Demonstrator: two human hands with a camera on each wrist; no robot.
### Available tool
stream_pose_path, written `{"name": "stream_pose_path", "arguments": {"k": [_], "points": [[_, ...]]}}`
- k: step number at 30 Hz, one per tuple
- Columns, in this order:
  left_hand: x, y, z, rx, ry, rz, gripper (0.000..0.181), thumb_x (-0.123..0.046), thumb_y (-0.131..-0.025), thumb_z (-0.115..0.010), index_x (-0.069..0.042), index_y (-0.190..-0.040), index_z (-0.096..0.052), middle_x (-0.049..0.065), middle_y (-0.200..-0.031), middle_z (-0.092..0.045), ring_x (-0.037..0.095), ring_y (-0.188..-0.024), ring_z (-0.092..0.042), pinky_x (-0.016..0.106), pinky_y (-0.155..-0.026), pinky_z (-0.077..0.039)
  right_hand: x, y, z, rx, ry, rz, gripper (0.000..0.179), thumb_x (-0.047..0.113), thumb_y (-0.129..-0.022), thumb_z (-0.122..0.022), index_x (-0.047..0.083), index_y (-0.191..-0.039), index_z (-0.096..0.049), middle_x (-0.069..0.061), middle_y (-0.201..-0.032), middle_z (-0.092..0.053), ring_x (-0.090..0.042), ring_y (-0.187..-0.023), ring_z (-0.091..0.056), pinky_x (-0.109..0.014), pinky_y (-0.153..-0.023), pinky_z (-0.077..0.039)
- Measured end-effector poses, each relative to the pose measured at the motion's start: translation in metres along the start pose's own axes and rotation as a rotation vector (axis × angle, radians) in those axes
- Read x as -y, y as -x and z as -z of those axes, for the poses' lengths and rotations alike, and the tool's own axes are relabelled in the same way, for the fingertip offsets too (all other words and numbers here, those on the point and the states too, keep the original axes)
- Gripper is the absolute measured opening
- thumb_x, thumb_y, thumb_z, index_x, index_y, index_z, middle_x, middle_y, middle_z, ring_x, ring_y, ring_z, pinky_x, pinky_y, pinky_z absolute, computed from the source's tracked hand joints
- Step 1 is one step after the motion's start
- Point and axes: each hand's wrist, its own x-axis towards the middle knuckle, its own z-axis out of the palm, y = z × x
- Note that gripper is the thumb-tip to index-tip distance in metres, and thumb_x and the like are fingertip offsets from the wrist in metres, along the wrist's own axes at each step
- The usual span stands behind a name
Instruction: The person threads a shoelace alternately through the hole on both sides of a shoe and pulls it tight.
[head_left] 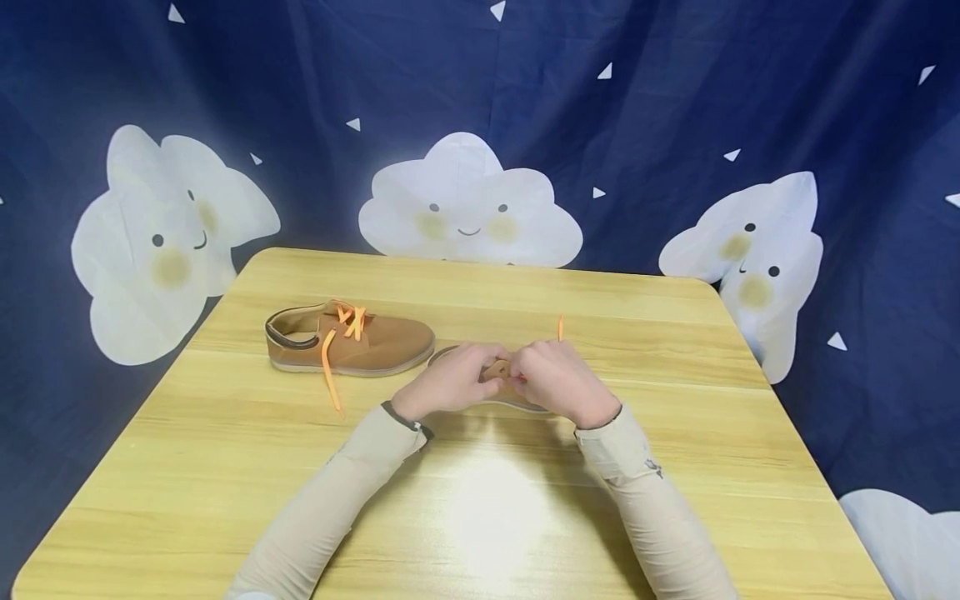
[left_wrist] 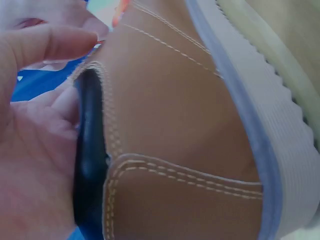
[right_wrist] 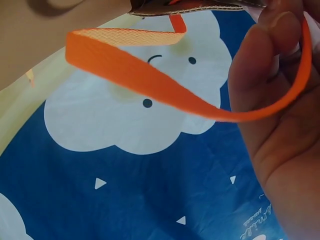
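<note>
A brown shoe lies in the middle of the table, partly hidden under both hands. My left hand grips its upper near the eyelets; in the left wrist view the palm lies beside the dark padded collar and the thumb reaches over the edge. My right hand pinches an orange shoelace close to the eyelet flap. In the right wrist view the shoelace loops from the flap's edge round to the fingers. One end of it sticks up beyond the right hand in the head view.
To the left stands a second brown shoe, toe pointing right, with an orange lace partly threaded and one end trailing on the table. The wooden table has rounded corners. Behind it hangs a dark blue cloth with cloud prints.
</note>
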Motion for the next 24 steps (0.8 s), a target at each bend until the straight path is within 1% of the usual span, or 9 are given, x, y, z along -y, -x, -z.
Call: {"name": "stream_pose_path", "arguments": {"k": [4,7,10,12,15,18,20,22,24], "points": [[0.000,0.002,0.004,0.045,0.073,0.017,0.048,-0.010,-0.093,-0.063,-0.009,-0.141,-0.059,0.000,-0.082,-0.061,0.005,-0.050,-0.036,0.019,-0.051,-0.034,0.000,-0.001,-0.001,-0.015,0.004,-0.001,0.050,-0.006,-0.075,-0.065,0.024,-0.056,-0.031,0.012,-0.059,-0.020,-0.005,-0.054,-0.021,-0.020,-0.050,-0.018],[0.001,0.002,0.006,0.076,0.128,0.037,0.052,-0.009,-0.093,-0.061,-0.008,-0.145,-0.057,0.008,-0.110,-0.073,0.006,-0.048,-0.034,0.019,-0.049,-0.033,0.001,-0.001,-0.002,-0.022,-0.001,-0.005,0.049,-0.009,-0.073,-0.061,0.024,-0.056,-0.030,0.011,-0.059,-0.019,-0.005,-0.054,-0.020,-0.020,-0.049,-0.017],[0.002,0.001,0.008,0.089,0.152,0.045,0.053,-0.009,-0.093,-0.061,-0.008,-0.145,-0.056,0.013,-0.132,-0.069,0.006,-0.047,-0.031,0.018,-0.047,-0.031,0.001,-0.001,-0.001,-0.020,-0.008,-0.013,0.051,-0.008,-0.075,-0.064,0.024,-0.055,-0.031,0.011,-0.059,-0.020,-0.005,-0.054,-0.021,-0.020,-0.049,-0.018],[0.003,0.001,0.007,0.090,0.161,0.047,0.051,-0.009,-0.093,-0.061,-0.007,-0.144,-0.057,0.014,-0.133,-0.069,0.006,-0.047,-0.030,0.018,-0.046,-0.030,0.001,-0.001,-0.001,-0.014,-0.018,-0.016,0.050,-0.005,-0.078,-0.069,0.023,-0.054,-0.035,0.012,-0.058,-0.023,-0.005,-0.053,-0.024,-0.021,-0.049,-0.020],[0.003,0.001,0.006,0.080,0.166,0.056,0.049,-0.011,-0.094,-0.062,-0.007,-0.142,-0.059,0.014,-0.134,-0.069,0.005,-0.046,-0.030,0.018,-0.045,-0.029,-0.001,-0.001,0.002,0.018,-0.079,0.001,0.042,0.007,-0.085,-0.077,0.022,-0.056,-0.051,0.013,-0.056,-0.038,-0.003,-0.054,-0.034,-0.020,-0.051,-0.032],[0.001,0.001,0.005,0.069,0.166,0.076,0.048,-0.015,-0.094,-0.062,-0.008,-0.142,-0.060,0.016,-0.140,-0.066,0.005,-0.045,-0.030,0.018,-0.044,-0.031,-0.009,0.004,0.011,0.057,-0.245,-0.004,0.019,0.019,-0.092,-0.078,0.021,-0.075,-0.070,0.011,-0.069,-0.058,-0.003,-0.063,-0.049,-0.023,-0.060,-0.046],[0.000,0.001,0.005,0.062,0.157,0.090,0.049,-0.016,-0.094,-0.062,-0.009,-0.142,-0.060,0.018,-0.143,-0.064,0.005,-0.044,-0.029,0.019,-0.043,-0.032,-0.019,0.009,0.019,0.042,-0.343,-0.020,0.007,0.020,-0.096,-0.073,0.017,-0.091,-0.076,0.005,-0.080,-0.068,-0.006,-0.074,-0.058,-0.028,-0.070,-0.054],[-0.001,0.001,0.005,0.054,0.147,0.099,0.048,-0.017,-0.094,-0.062,-0.011,-0.141,-0.061,0.019,-0.145,-0.062,0.005,-0.044,-0.029,0.019,-0.043,-0.031,-0.031,0.014,0.026,-0.008,-0.393,-0.066,0.013,0.012,-0.099,-0.067,0.009,-0.109,-0.076,-0.004,-0.094,-0.073,-0.014,-0.085,-0.066,-0.036,-0.078,-0.058],[-0.002,0.002,0.005,0.049,0.146,0.107,0.047,-0.017,-0.093,-0.062,-0.013,-0.141,-0.062,0.020,-0.145,-0.061,0.005,-0.043,-0.028,0.019,-0.041,-0.028,-0.046,0.020,0.029,-0.023,-0.382,-0.128,0.026,0.001,-0.097,-0.062,-0.001,-0.121,-0.071,-0.015,-0.106,-0.074,-0.025,-0.097,-0.069,-0.045,-0.088,-0.059]]}}
